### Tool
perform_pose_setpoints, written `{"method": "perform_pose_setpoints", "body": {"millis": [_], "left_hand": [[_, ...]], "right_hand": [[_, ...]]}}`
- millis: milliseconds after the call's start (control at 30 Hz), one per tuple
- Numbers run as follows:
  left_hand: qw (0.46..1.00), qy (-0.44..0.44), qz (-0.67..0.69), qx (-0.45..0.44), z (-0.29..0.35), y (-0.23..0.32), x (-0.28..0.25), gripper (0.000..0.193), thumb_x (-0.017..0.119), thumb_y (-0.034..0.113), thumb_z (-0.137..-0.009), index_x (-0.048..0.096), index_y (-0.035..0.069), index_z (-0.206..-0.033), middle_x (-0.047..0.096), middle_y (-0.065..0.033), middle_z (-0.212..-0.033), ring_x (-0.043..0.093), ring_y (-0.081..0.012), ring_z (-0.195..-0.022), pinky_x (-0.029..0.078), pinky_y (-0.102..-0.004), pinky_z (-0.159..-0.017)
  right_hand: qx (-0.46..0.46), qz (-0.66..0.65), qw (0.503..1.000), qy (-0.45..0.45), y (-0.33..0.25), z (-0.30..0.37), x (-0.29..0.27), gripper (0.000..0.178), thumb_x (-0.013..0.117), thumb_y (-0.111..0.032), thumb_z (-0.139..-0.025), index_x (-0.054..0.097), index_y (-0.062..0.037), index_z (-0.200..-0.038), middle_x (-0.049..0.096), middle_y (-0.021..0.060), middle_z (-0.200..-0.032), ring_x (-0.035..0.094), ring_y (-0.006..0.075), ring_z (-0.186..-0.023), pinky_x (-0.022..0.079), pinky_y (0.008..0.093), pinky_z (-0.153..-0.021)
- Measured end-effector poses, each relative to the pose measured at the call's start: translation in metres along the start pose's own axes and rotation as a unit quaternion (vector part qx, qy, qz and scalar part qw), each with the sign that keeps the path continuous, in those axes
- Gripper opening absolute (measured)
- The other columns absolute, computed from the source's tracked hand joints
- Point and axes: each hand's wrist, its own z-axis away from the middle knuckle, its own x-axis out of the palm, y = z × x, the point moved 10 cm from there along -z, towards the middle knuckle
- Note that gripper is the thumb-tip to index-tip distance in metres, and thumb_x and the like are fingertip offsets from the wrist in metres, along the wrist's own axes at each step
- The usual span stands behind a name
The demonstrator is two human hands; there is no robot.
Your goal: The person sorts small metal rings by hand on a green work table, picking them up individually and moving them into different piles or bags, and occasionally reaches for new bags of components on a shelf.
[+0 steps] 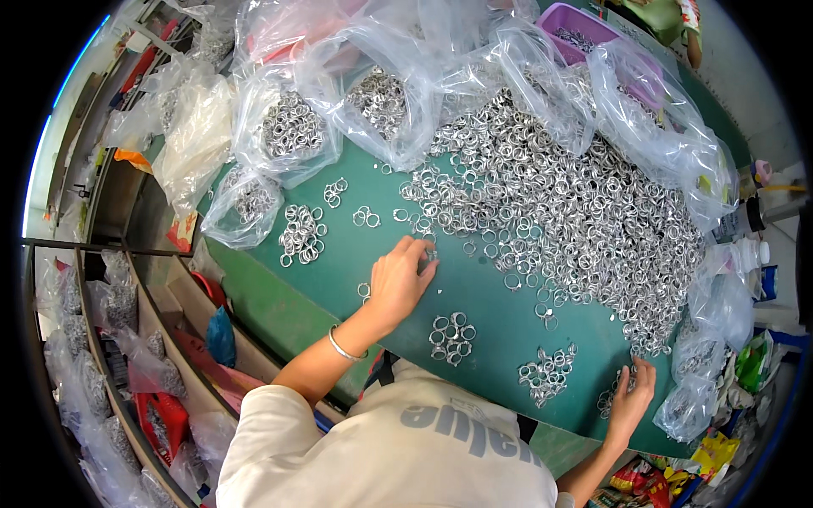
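Observation:
Silver finger rings lie in a large heap (584, 203) across the green table. At the heap's near left edge, my left hand (396, 284) pinches a ring (432, 252) between thumb and fingertips. My right hand (633, 402) is at the table's near right, its thumb and fingers drawn together beside a small ring cluster (605, 403) it partly hides. What its fingertips hold, if anything, is too small to make out. Between my hands lie two small ring piles, one round (452, 339) and one looser (547, 374). Another ring pile (302, 234) sits to the left.
Clear plastic bags of rings (292, 125) line the far side, with a purple bin (576, 19) behind the heap. Divided wooden shelving (161, 292) holding bagged parts stands at left. A clear bag (688, 411) sits at the right edge. Part of another person (693, 42) shows at far right.

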Motion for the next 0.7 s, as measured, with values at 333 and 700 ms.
{"method": "perform_pose_setpoints", "body": {"millis": [333,700], "left_hand": [[0.914,-0.130,0.351,-0.156,0.002,-0.018,0.015,0.020,0.067,0.002,-0.078,0.066,0.004,-0.097,0.066,-0.0002,-0.084,0.044,0.0002,-0.052,0.037,-0.0189,-0.047],[0.926,-0.158,0.334,0.075,-0.111,0.083,-0.031,0.016,0.068,0.010,-0.080,0.067,0.002,-0.094,0.066,-0.0025,-0.084,0.055,-0.0065,-0.067,0.047,-0.0243,-0.063]], "right_hand": [[-0.040,-0.068,0.995,-0.060,-0.040,-0.012,0.020,0.022,0.057,-0.003,-0.085,0.059,0.0056,-0.105,0.057,0.0209,-0.103,0.055,0.0384,-0.097,0.043,0.0429,-0.086],[-0.056,-0.181,0.971,-0.144,-0.052,-0.007,0.031,0.031,0.066,-0.004,-0.078,0.061,0.0025,-0.108,0.061,0.0173,-0.101,0.059,0.0282,-0.081,0.047,0.0357,-0.077]]}}
